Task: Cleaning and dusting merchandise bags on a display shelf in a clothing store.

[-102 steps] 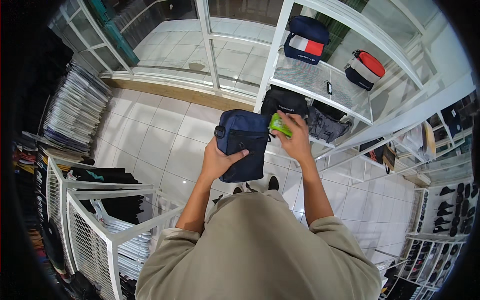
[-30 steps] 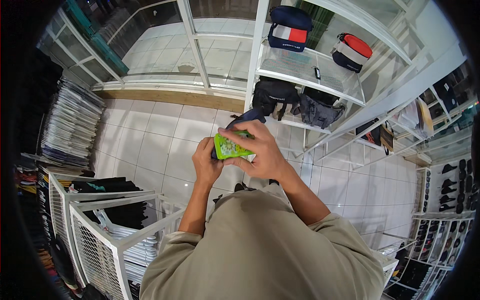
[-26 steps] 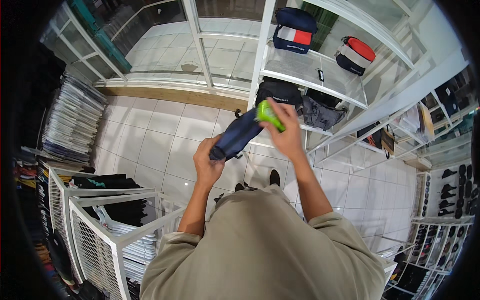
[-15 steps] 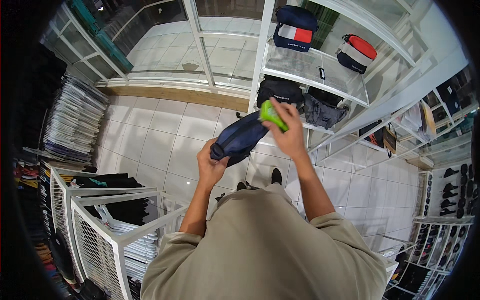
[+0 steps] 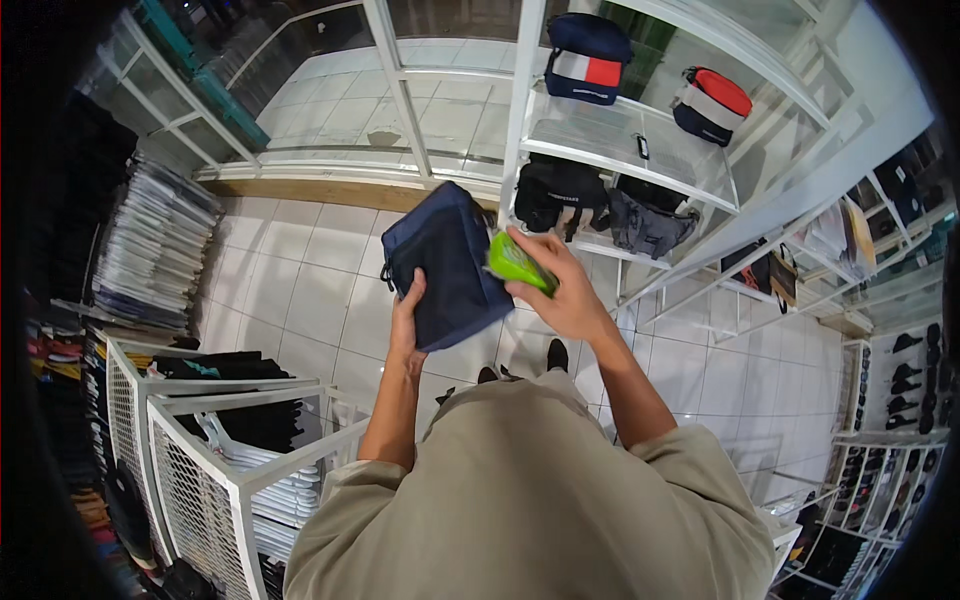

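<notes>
A dark navy shoulder bag is held up in front of me, its broad flat face toward me. My left hand grips its lower left edge, thumb over the front and the other fingers hidden behind. My right hand is closed round a bright green hand brush. The brush is beside the bag's right edge, with a pale fringe along its bag-facing side; I cannot tell whether it touches the fabric.
White shelves at the far right carry several bags, including a navy, white and red one. On the left are a white mesh rack with dark clothes and a row of hanging garments. Glass panels stand beyond the tiled floor.
The bag has turned from edge-on to showing its broad face, and my left hand has shifted down its side. The brush in my right hand has moved slightly left and down.
</notes>
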`<state>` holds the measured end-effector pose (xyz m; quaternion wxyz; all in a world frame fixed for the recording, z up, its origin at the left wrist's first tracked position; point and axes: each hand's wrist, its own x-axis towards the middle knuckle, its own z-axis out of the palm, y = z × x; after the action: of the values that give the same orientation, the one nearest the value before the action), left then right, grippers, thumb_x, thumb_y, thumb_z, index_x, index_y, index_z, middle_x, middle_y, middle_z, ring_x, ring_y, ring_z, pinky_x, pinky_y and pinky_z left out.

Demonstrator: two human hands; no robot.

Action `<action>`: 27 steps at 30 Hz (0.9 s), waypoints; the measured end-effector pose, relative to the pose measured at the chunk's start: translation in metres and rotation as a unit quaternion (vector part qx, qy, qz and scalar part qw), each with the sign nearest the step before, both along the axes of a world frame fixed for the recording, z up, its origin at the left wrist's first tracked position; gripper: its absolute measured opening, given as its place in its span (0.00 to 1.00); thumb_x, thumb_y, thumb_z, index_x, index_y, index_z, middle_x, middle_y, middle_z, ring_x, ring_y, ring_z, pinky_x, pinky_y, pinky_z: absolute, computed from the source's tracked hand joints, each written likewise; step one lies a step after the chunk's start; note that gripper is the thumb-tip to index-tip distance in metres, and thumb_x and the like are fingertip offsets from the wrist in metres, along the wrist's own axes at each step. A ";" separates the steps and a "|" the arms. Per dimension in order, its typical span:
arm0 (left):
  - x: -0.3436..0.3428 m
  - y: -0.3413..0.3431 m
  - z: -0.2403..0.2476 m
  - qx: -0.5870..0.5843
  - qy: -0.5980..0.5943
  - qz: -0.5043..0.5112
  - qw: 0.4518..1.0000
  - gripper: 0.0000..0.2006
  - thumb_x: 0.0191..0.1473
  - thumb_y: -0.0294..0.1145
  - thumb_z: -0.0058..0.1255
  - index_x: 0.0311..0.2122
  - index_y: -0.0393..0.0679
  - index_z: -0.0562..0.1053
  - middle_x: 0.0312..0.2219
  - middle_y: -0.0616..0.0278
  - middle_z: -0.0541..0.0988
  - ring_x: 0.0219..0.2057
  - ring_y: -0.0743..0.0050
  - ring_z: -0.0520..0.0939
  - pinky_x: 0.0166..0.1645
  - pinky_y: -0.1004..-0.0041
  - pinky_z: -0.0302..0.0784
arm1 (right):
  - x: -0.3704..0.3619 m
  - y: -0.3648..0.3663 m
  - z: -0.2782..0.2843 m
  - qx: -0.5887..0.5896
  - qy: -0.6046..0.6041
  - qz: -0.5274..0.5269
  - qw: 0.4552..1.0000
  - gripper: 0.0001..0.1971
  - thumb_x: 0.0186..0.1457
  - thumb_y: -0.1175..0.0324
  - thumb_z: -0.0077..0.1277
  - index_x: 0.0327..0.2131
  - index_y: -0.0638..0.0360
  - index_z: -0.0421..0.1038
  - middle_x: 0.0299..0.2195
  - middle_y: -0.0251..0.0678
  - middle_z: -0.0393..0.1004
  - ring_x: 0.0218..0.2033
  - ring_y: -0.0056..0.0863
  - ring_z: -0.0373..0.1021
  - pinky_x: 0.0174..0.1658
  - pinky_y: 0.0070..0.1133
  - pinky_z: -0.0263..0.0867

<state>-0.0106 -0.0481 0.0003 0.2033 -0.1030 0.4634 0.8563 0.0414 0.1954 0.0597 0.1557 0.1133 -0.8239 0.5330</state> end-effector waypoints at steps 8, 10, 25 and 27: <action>0.004 0.014 0.004 0.023 -0.061 -0.028 0.997 0.27 0.62 0.44 0.59 0.59 0.37 0.71 0.51 0.55 0.80 0.47 0.64 0.84 0.54 0.67 0.81 | -0.023 -0.011 -0.008 0.012 0.051 -0.073 0.996 0.32 0.57 0.69 0.61 0.65 0.56 0.66 0.45 0.47 0.70 0.45 0.40 0.69 0.50 0.26 0.66; 0.006 0.016 0.000 0.031 -0.069 -0.040 0.996 0.24 0.62 0.41 0.59 0.58 0.37 0.72 0.50 0.56 0.81 0.46 0.65 0.85 0.53 0.68 0.82 | -0.039 -0.005 -0.017 0.030 0.029 -0.100 0.994 0.31 0.59 0.67 0.59 0.65 0.55 0.66 0.46 0.46 0.71 0.46 0.40 0.69 0.51 0.26 0.65; -0.019 0.021 -0.006 0.103 -0.102 0.026 0.989 0.21 0.62 0.44 0.59 0.54 0.41 0.75 0.46 0.57 0.84 0.42 0.65 0.86 0.47 0.68 0.83 | 0.008 -0.050 -0.015 -0.147 0.049 -0.166 0.974 0.30 0.55 0.71 0.62 0.63 0.56 0.70 0.48 0.44 0.71 0.48 0.38 0.69 0.53 0.26 0.64; -0.022 0.026 -0.015 0.120 -0.099 0.052 0.987 0.20 0.63 0.45 0.58 0.53 0.41 0.76 0.46 0.56 0.84 0.42 0.64 0.86 0.47 0.66 0.83 | 0.027 -0.065 -0.033 0.055 0.105 -0.101 0.988 0.31 0.51 0.71 0.65 0.61 0.56 0.72 0.50 0.43 0.70 0.50 0.39 0.67 0.54 0.28 0.65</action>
<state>-0.0324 -0.0222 -0.0146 0.2143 -0.1857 0.3291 0.9007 0.0688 0.1304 0.0263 0.2885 0.0933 -0.8379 0.4538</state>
